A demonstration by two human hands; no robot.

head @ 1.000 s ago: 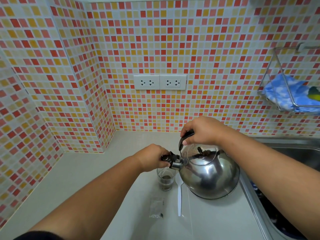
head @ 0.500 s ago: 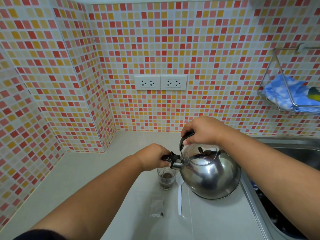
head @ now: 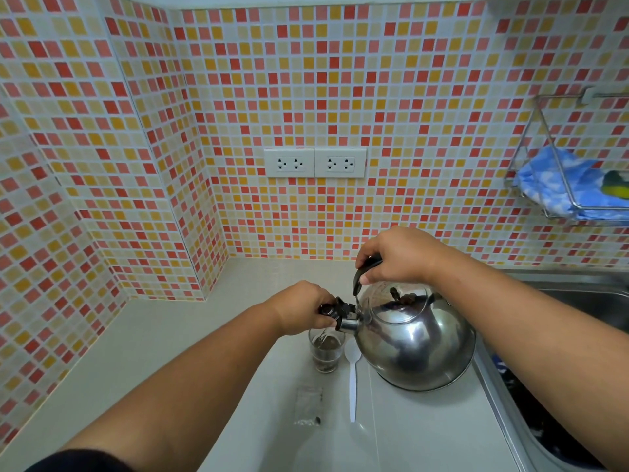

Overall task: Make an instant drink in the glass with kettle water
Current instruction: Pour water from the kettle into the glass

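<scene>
A shiny steel kettle is tipped to the left over a small clear glass on the white counter. My right hand grips the kettle's black handle from above. My left hand holds the black spout cap at the spout's tip. Water runs from the spout into the glass, which holds dark liquid. A white plastic spoon lies between the glass and the kettle. An opened clear sachet lies in front of the glass.
A steel sink sits to the right of the kettle, with dark items in its basin. A wire rack on the tiled wall holds a blue cloth. Two white sockets are on the back wall. The counter runs left into a tiled corner.
The dark liquid in the glass has risen a little as water pours in. Both hands and the kettle have stayed almost in place.
</scene>
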